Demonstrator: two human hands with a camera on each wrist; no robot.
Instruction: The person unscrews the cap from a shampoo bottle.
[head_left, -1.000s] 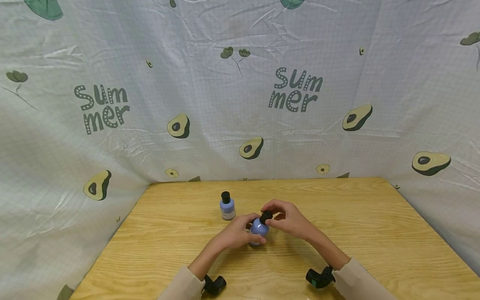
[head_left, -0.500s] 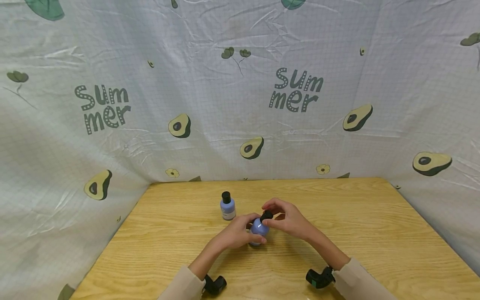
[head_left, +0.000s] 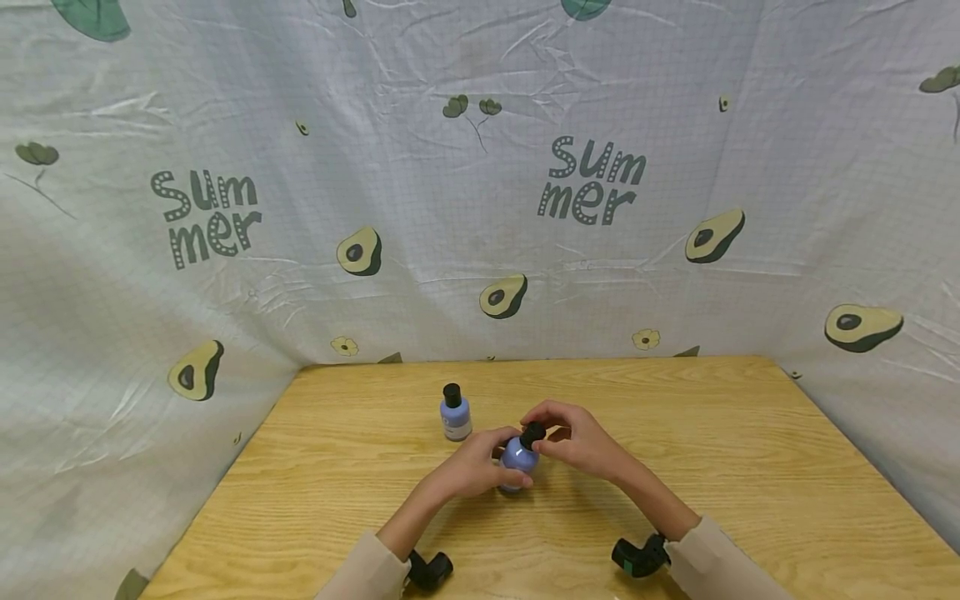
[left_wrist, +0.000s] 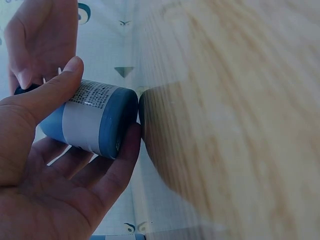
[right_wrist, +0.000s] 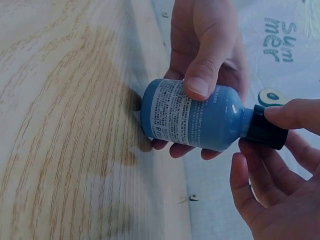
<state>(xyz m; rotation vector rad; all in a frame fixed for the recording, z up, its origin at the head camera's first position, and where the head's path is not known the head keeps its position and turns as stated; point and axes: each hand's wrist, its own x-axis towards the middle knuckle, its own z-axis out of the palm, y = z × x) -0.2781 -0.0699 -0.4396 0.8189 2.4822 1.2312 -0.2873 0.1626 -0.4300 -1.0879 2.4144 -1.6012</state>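
Note:
My left hand holds a blue bottle round its body, low over the table and tilted to the right. The thumb lies across its printed label in the right wrist view, with the fingers underneath. My right hand pinches the bottle's black cap between thumb and fingers. A short stretch of blue neck shows between cap and shoulder. In the left wrist view the bottle's base is close to the tabletop; whether it touches I cannot tell.
A second blue bottle with a black cap stands upright behind my left hand. The wooden table meets a printed cloth at its back and sides. Black devices are strapped at both wrists.
My right thumb and fingers have shifted slightly on the cap, the thumb reaching further left half a second ago than now. The left hand and both bottles stay in place.

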